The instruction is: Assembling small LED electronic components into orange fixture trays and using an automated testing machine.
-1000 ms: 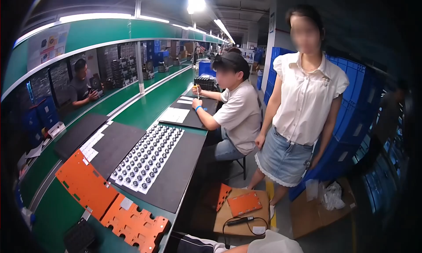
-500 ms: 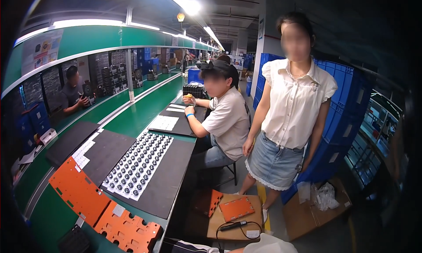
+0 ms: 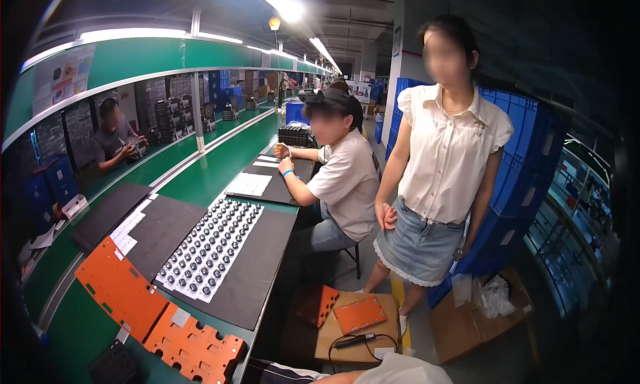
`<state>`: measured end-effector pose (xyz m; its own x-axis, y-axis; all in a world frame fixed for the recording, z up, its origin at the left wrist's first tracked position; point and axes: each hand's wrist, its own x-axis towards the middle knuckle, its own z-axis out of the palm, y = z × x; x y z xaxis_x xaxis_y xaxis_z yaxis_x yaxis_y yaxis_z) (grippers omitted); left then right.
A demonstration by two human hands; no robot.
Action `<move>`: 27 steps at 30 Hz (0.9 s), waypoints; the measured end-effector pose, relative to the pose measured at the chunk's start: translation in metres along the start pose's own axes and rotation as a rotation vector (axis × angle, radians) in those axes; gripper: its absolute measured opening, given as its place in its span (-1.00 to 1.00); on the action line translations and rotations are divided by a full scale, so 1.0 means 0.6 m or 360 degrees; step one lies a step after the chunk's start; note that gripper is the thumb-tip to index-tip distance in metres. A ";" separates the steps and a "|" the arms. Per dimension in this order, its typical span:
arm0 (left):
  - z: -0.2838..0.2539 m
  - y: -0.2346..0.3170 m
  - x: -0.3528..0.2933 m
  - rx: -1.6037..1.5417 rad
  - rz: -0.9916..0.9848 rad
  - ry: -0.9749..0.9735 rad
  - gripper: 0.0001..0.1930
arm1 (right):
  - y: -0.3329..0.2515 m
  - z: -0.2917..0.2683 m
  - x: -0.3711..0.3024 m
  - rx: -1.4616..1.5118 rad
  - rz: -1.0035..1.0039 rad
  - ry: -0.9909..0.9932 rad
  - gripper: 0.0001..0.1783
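Neither of my hands shows. At the lower edge a strip of bare skin appears beside pale cloth (image 3: 407,371) and dark striped fabric (image 3: 287,373); I cannot tell which limb it is. Nearest on the green bench are two orange perforated panels, a flat one (image 3: 120,287) and one with cut-outs (image 3: 193,344). Beyond them, a white sheet carries rows of small dark round parts (image 3: 207,251) on a black mat (image 3: 250,271).
A seated co-worker (image 3: 343,184) works farther along the bench. Another person (image 3: 443,151) stands at right, before stacked blue crates (image 3: 513,164). Low down are a cardboard box (image 3: 327,354) bearing an orange panel (image 3: 360,315) and a cable, and an open carton (image 3: 460,337) with clear plastic.
The standing person's hand has risen slightly in front of the skirt and their head has turned. The seated co-worker's hands have shifted. The person across the bench has lowered a dark object.
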<state>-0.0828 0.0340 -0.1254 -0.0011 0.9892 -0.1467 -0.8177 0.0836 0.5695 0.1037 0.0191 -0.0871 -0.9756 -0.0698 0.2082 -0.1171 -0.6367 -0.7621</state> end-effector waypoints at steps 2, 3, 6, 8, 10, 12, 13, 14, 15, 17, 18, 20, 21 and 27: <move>-0.103 -0.002 0.033 -0.0064 -0.0212 0.0064 -0.35 | -0.030 0.000 0.002 0.0064 -0.0040 0.0002 -0.47; -0.142 -0.004 0.047 -0.0133 -0.0421 0.0141 -0.39 | -0.038 -0.005 0.002 0.0058 -0.0038 0.0004 -0.47; -0.096 0.001 0.039 -0.0136 -0.0410 0.0167 -0.40 | -0.046 -0.021 -0.010 -0.0040 -0.0099 -0.0009 -0.46; -0.004 0.005 0.006 -0.0088 -0.0199 0.0075 -0.39 | -0.040 -0.033 -0.018 -0.0174 -0.0084 -0.0034 -0.45; 0.027 0.001 -0.002 -0.0037 0.0011 -0.0015 -0.38 | -0.030 -0.034 -0.035 -0.0160 -0.0053 -0.0069 -0.47; 0.029 -0.003 0.005 -0.0035 0.0101 0.0079 -0.37 | -0.019 -0.039 -0.061 -0.0075 0.0004 -0.0126 -0.55; 0.029 -0.004 0.010 -0.0030 0.0139 0.0123 -0.36 | -0.029 -0.027 -0.070 -0.0074 -0.0003 -0.0117 -0.55; 0.023 -0.005 0.015 -0.0028 0.0134 0.0122 -0.36 | -0.052 -0.008 -0.083 -0.0434 0.0103 0.0243 -0.59; 0.010 -0.007 0.019 -0.0055 0.0142 0.0067 -0.37 | -0.062 0.005 -0.091 -0.0792 0.0209 0.0606 -0.62; -0.064 -0.016 0.050 -0.0084 0.0126 -0.0016 -0.38 | -0.058 0.024 -0.095 -0.1043 0.0013 0.0828 -0.60; -0.158 -0.015 0.083 -0.0015 -0.0162 0.0181 -0.38 | -0.056 0.035 -0.089 -0.1287 -0.0174 0.1020 -0.57; -0.115 -0.048 0.081 0.0052 -0.0486 0.0396 -0.39 | -0.061 0.051 -0.083 -0.1538 -0.0412 0.1260 -0.43; -0.026 -0.059 0.056 0.0113 -0.0272 0.0337 -0.40 | -0.064 0.034 -0.084 -0.2074 -0.0693 0.1363 -0.37; -0.005 -0.048 0.011 0.0570 -0.0355 0.0090 -0.33 | -0.119 0.003 -0.056 -0.2847 -0.0836 0.1179 0.12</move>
<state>-0.0611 0.0378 -0.1451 0.1138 0.9348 -0.3365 -0.5500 0.3413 0.7622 0.1453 0.0657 -0.0386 -0.6092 0.4022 0.6835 0.0760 0.8875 -0.4545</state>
